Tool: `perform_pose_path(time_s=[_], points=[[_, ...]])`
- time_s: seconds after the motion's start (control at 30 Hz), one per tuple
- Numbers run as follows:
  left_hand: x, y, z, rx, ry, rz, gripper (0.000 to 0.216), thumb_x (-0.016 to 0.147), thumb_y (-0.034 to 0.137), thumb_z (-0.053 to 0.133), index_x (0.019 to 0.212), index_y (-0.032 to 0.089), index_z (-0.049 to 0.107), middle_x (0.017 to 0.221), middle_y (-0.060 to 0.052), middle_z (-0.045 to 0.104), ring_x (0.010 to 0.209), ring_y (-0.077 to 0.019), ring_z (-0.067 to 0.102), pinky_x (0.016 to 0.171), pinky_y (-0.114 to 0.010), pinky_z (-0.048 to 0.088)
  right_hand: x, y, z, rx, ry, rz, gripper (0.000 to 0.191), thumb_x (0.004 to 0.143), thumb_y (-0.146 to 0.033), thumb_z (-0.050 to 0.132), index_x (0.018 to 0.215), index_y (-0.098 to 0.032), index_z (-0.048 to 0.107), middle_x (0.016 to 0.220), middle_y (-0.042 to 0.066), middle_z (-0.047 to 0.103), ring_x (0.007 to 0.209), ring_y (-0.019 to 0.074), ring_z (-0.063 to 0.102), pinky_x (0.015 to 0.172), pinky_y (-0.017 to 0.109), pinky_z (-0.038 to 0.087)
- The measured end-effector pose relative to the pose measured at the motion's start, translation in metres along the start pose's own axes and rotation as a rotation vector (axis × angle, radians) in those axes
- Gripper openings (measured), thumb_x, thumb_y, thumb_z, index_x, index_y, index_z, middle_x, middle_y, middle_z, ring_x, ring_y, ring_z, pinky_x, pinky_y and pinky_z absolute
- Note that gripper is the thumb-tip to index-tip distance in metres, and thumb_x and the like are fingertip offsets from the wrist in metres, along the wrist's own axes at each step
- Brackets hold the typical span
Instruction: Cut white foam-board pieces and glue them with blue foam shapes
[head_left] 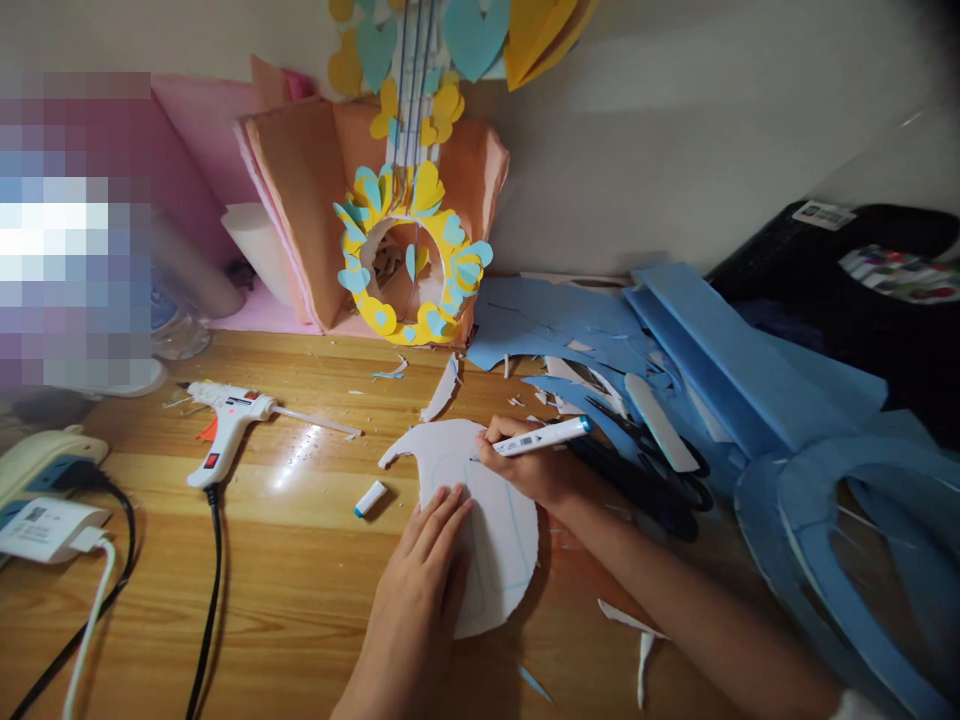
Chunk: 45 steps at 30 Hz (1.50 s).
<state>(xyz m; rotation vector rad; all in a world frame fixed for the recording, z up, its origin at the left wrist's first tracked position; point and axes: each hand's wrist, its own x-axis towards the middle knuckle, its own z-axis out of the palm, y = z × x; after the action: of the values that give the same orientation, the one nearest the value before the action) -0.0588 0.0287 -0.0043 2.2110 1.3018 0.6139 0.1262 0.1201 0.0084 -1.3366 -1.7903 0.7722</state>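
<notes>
A white foam board cutout (491, 560), rounded with a curved hook at its upper left, lies flat on the table. Faint blue lines are drawn on its face. My left hand (435, 540) rests on its left part with fingers stretched out. In my right hand (525, 462) is a white marker (541, 437) with a blue end, gripped between the fingers. Its tip is at the board's upper part; whether it touches, I cannot tell. The white marker cap (370, 499) lies left of the cutout.
A glue gun (232, 420) with its black cord lies at left, near a power strip (56, 465) and white charger (49, 530). Scissors (645, 480) and blue foam sheets (757, 350) are at right. A flower-covered paper ring (360, 290) stands behind, among scraps.
</notes>
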Motion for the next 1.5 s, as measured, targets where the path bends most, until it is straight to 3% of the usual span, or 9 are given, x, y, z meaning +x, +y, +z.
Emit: perform_pose_path(time_s=[0.37,0.67,0.97,1.07,1.17,1.27,1.37,1.5], points=[[-0.001,-0.002,0.003,0.038,-0.013,0.017,0.045,0.091,0.012,0.04,0.136,0.022,0.038,0.142,-0.007,0.047,0.135,-0.0195,0.036,0.108,-0.046,0.038,0.001,0.006,0.0,-0.018,0.1,0.025,0.032,0.082,-0.031,0.052,0.056,-0.023,0.034,0.05,-0.006,0.036,0.047,0.0106,0.032,0.046,0.025,0.026],[0.0,-0.001,0.001,0.038,-0.022,0.019,0.043,0.093,0.014,0.039,0.135,0.022,0.039,0.141,-0.008,0.048,0.134,-0.0201,0.038,0.107,-0.048,0.041,0.001,0.02,0.006,0.07,0.206,0.019,0.033,0.085,-0.034,0.052,0.059,-0.023,0.035,0.053,-0.006,0.036,0.049,0.0112,0.037,0.05,0.025,0.031],[-0.004,-0.001,0.003,0.031,0.116,0.082,0.039,0.09,0.009,0.043,0.126,0.02,0.05,0.136,-0.008,0.054,0.131,-0.0216,0.043,0.103,-0.045,0.046,0.009,0.015,-0.002,0.21,0.328,0.003,0.028,0.086,-0.04,0.055,0.066,-0.023,0.046,0.055,-0.006,0.048,0.05,0.0116,0.048,0.052,0.025,0.039],[-0.004,-0.001,0.002,0.025,0.167,0.106,0.035,0.089,0.007,0.043,0.119,0.02,0.056,0.128,-0.008,0.061,0.125,-0.0213,0.05,0.098,-0.042,0.05,0.012,0.004,-0.013,0.213,0.292,0.019,0.019,0.082,-0.038,0.062,0.076,-0.022,0.055,0.063,-0.004,0.055,0.056,0.0119,0.052,0.054,0.025,0.04],[-0.004,0.001,0.0,0.024,0.164,0.119,0.034,0.088,0.007,0.044,0.118,0.019,0.057,0.124,-0.008,0.064,0.12,-0.0213,0.055,0.095,-0.041,0.053,0.014,-0.005,-0.017,0.265,0.086,0.063,0.02,0.082,-0.041,0.062,0.085,-0.022,0.06,0.068,-0.003,0.058,0.058,0.0119,0.052,0.053,0.024,0.039],[-0.002,0.003,-0.001,0.041,0.12,0.12,0.036,0.089,0.01,0.045,0.121,0.019,0.055,0.126,-0.007,0.063,0.118,-0.0225,0.056,0.095,-0.044,0.053,0.013,-0.008,-0.004,0.305,-0.077,0.127,0.022,0.08,-0.042,0.063,0.076,-0.021,0.057,0.061,-0.005,0.054,0.051,0.0105,0.048,0.047,0.023,0.035],[0.0,0.004,-0.002,0.06,0.088,0.1,0.034,0.089,0.012,0.047,0.121,0.019,0.056,0.127,-0.007,0.062,0.116,-0.0233,0.058,0.096,-0.046,0.052,0.012,-0.005,0.018,0.287,-0.049,0.144,0.032,0.079,-0.042,0.062,0.063,-0.023,0.043,0.049,-0.008,0.042,0.044,0.0092,0.039,0.043,0.023,0.03],[0.001,0.004,-0.002,0.053,0.071,0.095,0.034,0.088,0.011,0.046,0.119,0.019,0.057,0.127,-0.006,0.062,0.118,-0.0225,0.057,0.097,-0.045,0.051,0.01,0.003,0.036,0.261,-0.011,0.1,0.035,0.084,-0.041,0.056,0.061,-0.023,0.037,0.05,-0.008,0.039,0.047,0.0098,0.036,0.048,0.025,0.031]])
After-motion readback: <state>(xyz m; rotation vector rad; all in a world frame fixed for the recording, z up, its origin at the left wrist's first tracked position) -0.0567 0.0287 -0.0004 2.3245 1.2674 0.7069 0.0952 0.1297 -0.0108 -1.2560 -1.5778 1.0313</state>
